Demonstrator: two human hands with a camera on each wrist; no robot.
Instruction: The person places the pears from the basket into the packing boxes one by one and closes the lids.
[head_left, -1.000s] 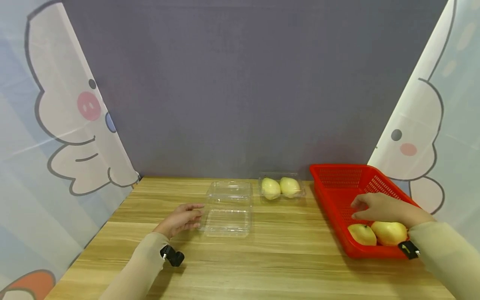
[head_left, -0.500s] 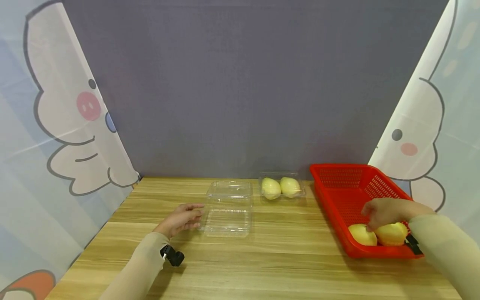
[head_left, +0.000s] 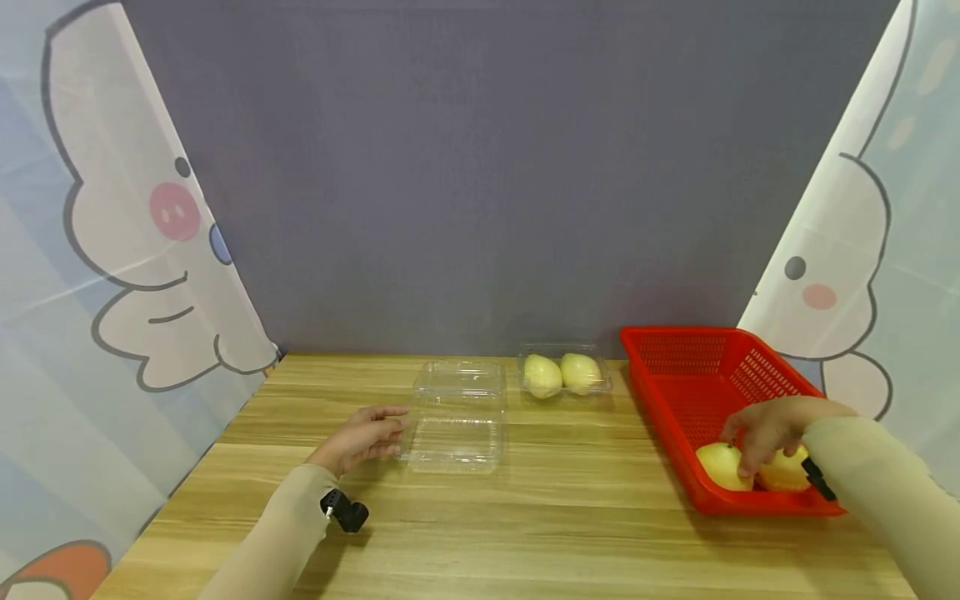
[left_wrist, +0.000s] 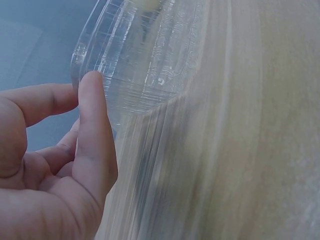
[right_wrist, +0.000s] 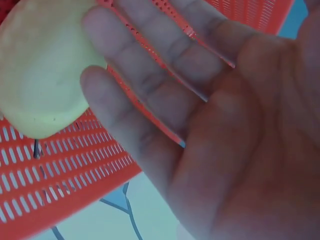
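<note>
In the head view, an open clear plastic clamshell box point(head_left: 456, 442) lies at the middle of the table. My left hand point(head_left: 362, 439) is at its left side, and the left wrist view shows thumb and forefinger pinching the box's rim point(left_wrist: 80, 57). On the right, my right hand point(head_left: 767, 429) reaches down into a red plastic basket point(head_left: 671, 454). Its thumb and fingertips are at a pale yellow pear point(head_left: 720, 465), with a second pear point(head_left: 785, 472) partly hidden under the hand. In the right wrist view the fingers look fairly straight, their tips against a pear point(right_wrist: 42, 65).
A clear box point(head_left: 561, 388) holding two pale yellow pears stands at the back, left of the basket. The wooden table point(head_left: 525, 533) ends at a grey cloth backdrop point(head_left: 465, 183). Printed curtains point(head_left: 840, 250) hang at both sides.
My right hand has come down from above the middle of the basket to the nearer left pear, fingers now around its top. My left hand and the clamshell box have stayed put.
</note>
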